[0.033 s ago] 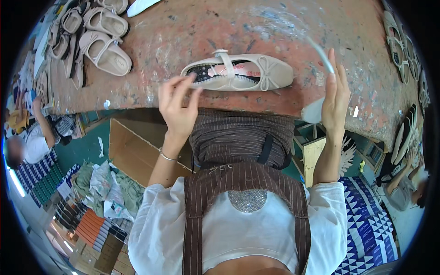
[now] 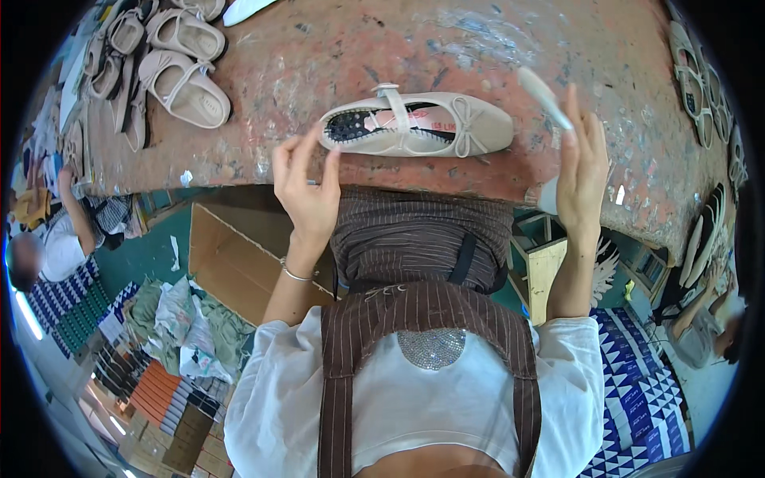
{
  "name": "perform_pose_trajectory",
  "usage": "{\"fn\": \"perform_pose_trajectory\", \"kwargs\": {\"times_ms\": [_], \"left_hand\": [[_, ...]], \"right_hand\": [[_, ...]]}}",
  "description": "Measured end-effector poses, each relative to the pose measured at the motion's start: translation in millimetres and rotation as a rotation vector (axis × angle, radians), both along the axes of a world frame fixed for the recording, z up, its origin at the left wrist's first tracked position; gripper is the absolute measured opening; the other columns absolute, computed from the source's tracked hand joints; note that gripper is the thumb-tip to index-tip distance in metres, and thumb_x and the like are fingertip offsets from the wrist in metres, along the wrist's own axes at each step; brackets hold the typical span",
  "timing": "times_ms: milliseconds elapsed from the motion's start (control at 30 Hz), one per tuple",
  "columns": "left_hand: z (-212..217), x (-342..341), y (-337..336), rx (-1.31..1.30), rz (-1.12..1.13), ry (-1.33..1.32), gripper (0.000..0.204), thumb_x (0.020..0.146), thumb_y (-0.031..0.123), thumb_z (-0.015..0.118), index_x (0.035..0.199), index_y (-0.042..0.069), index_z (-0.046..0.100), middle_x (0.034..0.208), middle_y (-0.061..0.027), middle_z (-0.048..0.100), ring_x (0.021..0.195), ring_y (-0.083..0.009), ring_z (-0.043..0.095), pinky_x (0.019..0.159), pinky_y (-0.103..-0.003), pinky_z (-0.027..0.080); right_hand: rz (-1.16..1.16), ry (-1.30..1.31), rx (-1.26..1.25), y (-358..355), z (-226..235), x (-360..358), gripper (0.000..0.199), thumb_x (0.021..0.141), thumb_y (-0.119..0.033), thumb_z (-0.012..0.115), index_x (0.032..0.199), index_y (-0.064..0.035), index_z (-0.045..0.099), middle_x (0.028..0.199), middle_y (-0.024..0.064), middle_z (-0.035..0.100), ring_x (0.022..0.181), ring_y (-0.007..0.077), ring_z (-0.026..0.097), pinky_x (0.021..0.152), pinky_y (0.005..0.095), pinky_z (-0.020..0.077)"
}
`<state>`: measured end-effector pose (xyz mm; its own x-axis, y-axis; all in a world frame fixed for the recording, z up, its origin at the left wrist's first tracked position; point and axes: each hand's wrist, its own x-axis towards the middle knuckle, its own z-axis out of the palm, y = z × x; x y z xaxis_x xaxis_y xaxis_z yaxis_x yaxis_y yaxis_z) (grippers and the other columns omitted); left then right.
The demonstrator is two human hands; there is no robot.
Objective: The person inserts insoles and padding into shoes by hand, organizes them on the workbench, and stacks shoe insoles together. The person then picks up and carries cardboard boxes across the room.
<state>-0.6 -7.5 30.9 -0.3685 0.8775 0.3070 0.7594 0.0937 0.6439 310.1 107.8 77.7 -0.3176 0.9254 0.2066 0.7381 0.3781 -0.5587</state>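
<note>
A beige Mary Jane shoe (image 2: pixel 488 127) with a bow and a buckled strap lies before me, toe to the right. Its inside shows a black dotted heel part and a pinkish, printed footbed. At the heel end, my left hand (image 2: pixel 307 187) grips the shoe between thumb and fingers. To the right of the toe, my right hand (image 2: pixel 582 171) holds up a pale, thin, curved piece (image 2: pixel 542 94) that looks like an insole. One end rises above the fingers, and the other shows by the palm; the middle is hidden by the hand.
Several similar beige shoes (image 2: pixel 185 89) stand at the far left of the worn table (image 2: pixel 319 56), with more shoes (image 2: pixel 692 84) along its right edge. A cardboard box (image 2: pixel 231 255) sits below on the left. Other people work at both sides.
The shoe has shifted slightly to the right. My left fingers have moved from over the heel opening to its outer end. The pale piece in my right hand has tilted, its upper end further left.
</note>
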Motion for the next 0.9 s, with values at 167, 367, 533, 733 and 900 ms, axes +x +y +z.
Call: {"fn": "perform_pose_trajectory", "kwargs": {"times_ms": [167, 367, 533, 733, 900], "left_hand": [[-17, 3, -2, -0.169, 0.115, -0.334, 0.054, 0.081, 0.014, 0.082, 0.128, -0.004, 0.062, 0.093, -0.0088, 0.056, 0.068, -0.0122, 0.058, 0.06, -0.025, 0.05], [-35, -6, 10, -0.128, 0.104, -0.589, 0.064, 0.072, 0.016, 0.09, 0.125, -0.007, 0.063, 0.094, -0.0091, 0.058, 0.076, -0.0132, 0.062, 0.068, -0.028, 0.055], [-41, -14, 8, -0.124, 0.04, -0.518, 0.065, 0.067, 0.018, 0.093, 0.121, -0.005, 0.065, 0.094, -0.0077, 0.059, 0.078, -0.0139, 0.062, 0.069, -0.028, 0.055], [-49, -18, 13, -0.135, 0.102, -0.563, 0.055, 0.068, 0.019, 0.093, 0.112, -0.004, 0.069, 0.087, -0.0078, 0.064, 0.074, -0.0132, 0.062, 0.064, -0.027, 0.053], [-49, -19, 18, -0.111, 0.128, -0.638, 0.043, 0.071, 0.014, 0.09, 0.106, -0.004, 0.071, 0.086, -0.0089, 0.068, 0.066, -0.0109, 0.06, 0.058, -0.026, 0.051]], "right_hand": [[0.358, -0.049, 0.155, -12, -7, -46, 0.033, 0.073, -0.006, 0.076, 0.105, -0.0113, 0.078, 0.109, 0.0121, 0.069, 0.101, 0.0285, 0.063, 0.087, 0.0413, 0.0487], [0.479, 0.134, 0.02, -7, -54, -108, 0.019, 0.072, -0.003, 0.072, 0.09, -0.005, 0.078, 0.106, 0.012, 0.07, 0.101, 0.03, 0.064, 0.089, 0.0416, 0.0514], [0.531, 0.179, -0.084, -7, -61, -139, 0.018, 0.071, -0.002, 0.068, 0.087, -0.0028, 0.077, 0.097, 0.0129, 0.07, 0.095, 0.0309, 0.066, 0.084, 0.0401, 0.054], [0.528, 0.179, -0.149, -5, -64, -155, 0.018, 0.071, -0.001, 0.068, 0.087, -0.0027, 0.077, 0.091, 0.0121, 0.07, 0.091, 0.0302, 0.067, 0.082, 0.0405, 0.0546], [0.555, 0.113, -0.082, -9, -73, -158, 0.017, 0.071, -0.001, 0.067, 0.086, -0.0015, 0.076, 0.097, 0.0116, 0.07, 0.094, 0.0296, 0.066, 0.084, 0.0392, 0.0538]]}}
